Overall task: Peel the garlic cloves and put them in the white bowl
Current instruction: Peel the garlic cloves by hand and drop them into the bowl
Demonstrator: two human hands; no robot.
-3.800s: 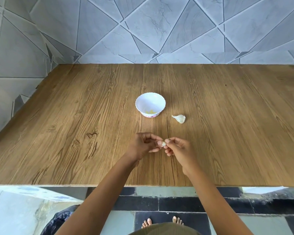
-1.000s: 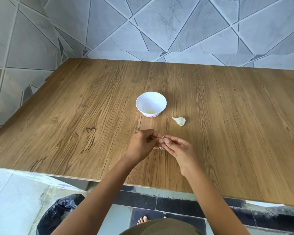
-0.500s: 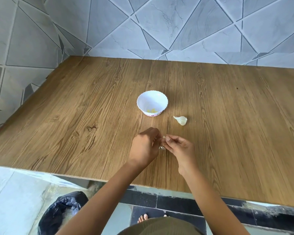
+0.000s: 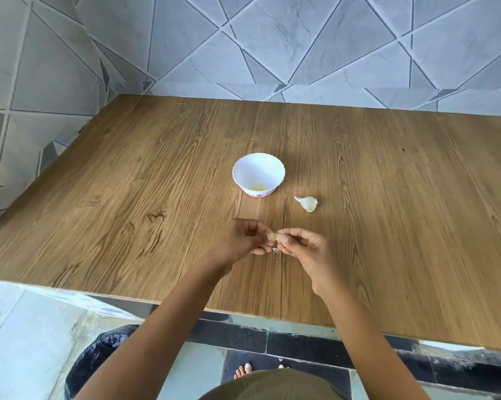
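White bowl (image 4: 245,171): stands upright on the wooden table (image 4: 128,197), near its middle, beyond the hands. It has a scalloped rim and a pink pattern round the foot. Contents: a small heap of pale yellow peeled garlic (image 4: 257,187) at the bottom, on the near side. The number of pieces cannot be told. The rest of the inside is bare white.

Unpeeled clove (image 4: 307,202): lies on the table just to the right of the bowl and slightly nearer, apart from it. Its papery skin is on and its pointed tip is turned toward the bowl.

Garlic clove (image 4: 274,237): held above the table, in front of the bowl, between both hands. The left hand (image 4: 240,241) has its fingers curled and pinches the clove from the left. The right hand (image 4: 304,246) pinches it from the right with thumb and forefinger, the other fingers folded under. Only a small pale part of the clove shows between the fingertips.

Scrap of skin (image 4: 276,250): sits just below the pinched clove. Whether it hangs from the fingers or lies on the table cannot be told.

Black bin bag (image 4: 99,356): on the floor below the near table edge, to the left, mouth open. Contents not visible.
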